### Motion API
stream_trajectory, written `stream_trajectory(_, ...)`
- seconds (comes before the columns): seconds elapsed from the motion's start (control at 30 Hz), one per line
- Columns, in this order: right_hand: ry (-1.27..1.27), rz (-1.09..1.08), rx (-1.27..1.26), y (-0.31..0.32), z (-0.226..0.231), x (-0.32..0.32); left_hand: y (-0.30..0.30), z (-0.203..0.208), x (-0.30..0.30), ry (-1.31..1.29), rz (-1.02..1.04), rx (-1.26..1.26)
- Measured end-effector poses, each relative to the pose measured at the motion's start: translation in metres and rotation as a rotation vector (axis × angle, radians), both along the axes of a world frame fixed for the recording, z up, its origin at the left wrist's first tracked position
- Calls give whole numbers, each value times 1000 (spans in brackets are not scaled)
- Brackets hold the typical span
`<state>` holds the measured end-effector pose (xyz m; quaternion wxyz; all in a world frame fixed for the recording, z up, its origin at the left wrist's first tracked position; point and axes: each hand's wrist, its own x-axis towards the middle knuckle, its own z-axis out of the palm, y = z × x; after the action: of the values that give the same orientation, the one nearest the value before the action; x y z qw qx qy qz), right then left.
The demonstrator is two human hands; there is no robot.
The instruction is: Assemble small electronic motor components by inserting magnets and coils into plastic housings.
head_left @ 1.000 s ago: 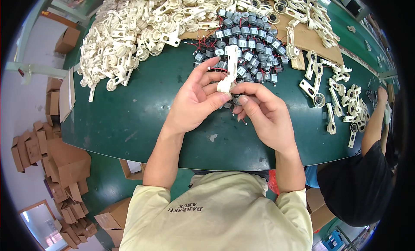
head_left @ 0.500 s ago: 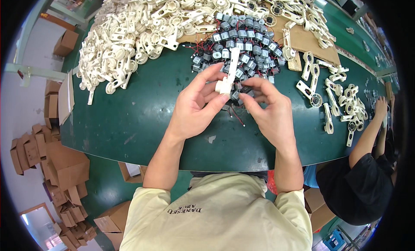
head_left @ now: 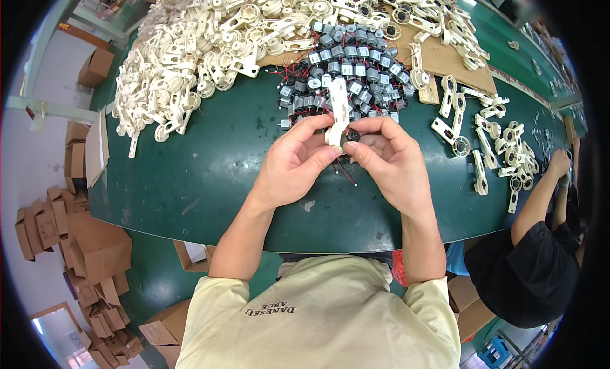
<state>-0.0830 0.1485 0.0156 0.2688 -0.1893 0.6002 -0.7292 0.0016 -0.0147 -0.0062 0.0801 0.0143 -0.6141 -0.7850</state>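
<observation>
My left hand [head_left: 293, 161] grips a cream plastic housing [head_left: 338, 108], a long slotted arm with a round end, its arm pointing away from me. Pinched in my right hand [head_left: 393, 164] is a small motor [head_left: 352, 135] with a dark round end, held against the housing's round end. Fingers hide most of the motor, so I cannot tell whether it sits inside the housing. Just beyond my hands lies a heap of small grey motors [head_left: 359, 70] with red and black wires. A few wires [head_left: 346, 172] trail on the table below my fingers.
A large pile of cream housings [head_left: 184, 58] covers the far left and back of the green table [head_left: 190, 197]. Flattened cardboard [head_left: 454, 70] lies at the back right, with more housings [head_left: 508, 147] nearby. At the right, a person in black [head_left: 524, 274] works. Cardboard boxes [head_left: 98, 242] stand left.
My right hand has brought the motor up against the housing's round end. The housing has tipped, its arm now leaning slightly left, and my two hands have come closer together.
</observation>
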Motion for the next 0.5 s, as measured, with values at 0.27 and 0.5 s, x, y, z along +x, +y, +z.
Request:
stream_trajectory(0.27, 124, -81, -34, -11, -11, 7, -4, 3, -1, -5, 19, -11)
stream_trajectory(0.5, -81, 17, -115, -7, -10, 1, -6, 1, -2, 133, 76, -265)
